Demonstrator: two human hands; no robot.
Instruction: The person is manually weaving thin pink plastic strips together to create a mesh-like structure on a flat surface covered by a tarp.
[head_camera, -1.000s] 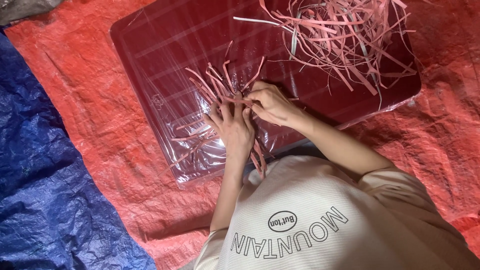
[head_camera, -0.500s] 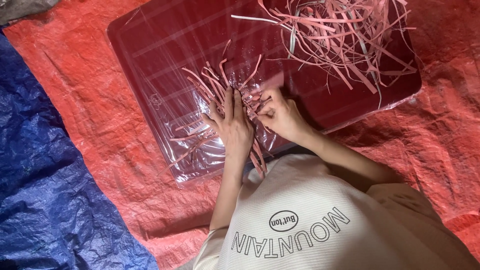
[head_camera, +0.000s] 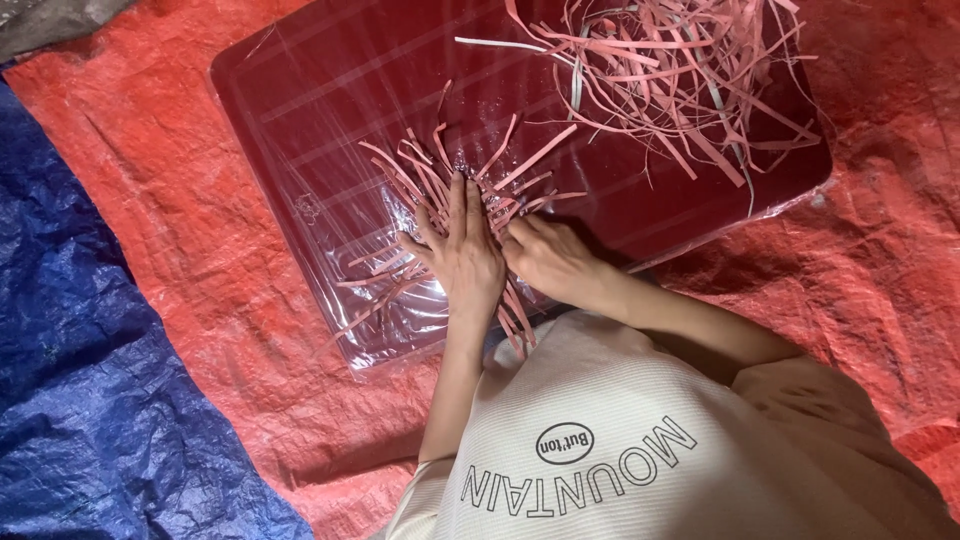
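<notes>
Pink paper strips (head_camera: 440, 190) being pressed flat near the front edge of a dark red board (head_camera: 330, 110) by the left hand (head_camera: 465, 255), fingers spread wide, right hand (head_camera: 555, 262) being rested half-curled beside it, loose strip pile (head_camera: 660, 70) lying at the far right corner, orange tarp (head_camera: 180, 200) being spread underneath.

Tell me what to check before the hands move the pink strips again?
1. Left hand lies flat on the near bunch of pink strips: ok.
2. Right hand touches the strips beside it: ok; its grip cannot tell.
3. Strips rest on the clear plastic sheet: ok.
4. Dark red board lies flat on the red tarp: ok.
5. Loose pile of strips stays apart at the far corner: ok.
</notes>
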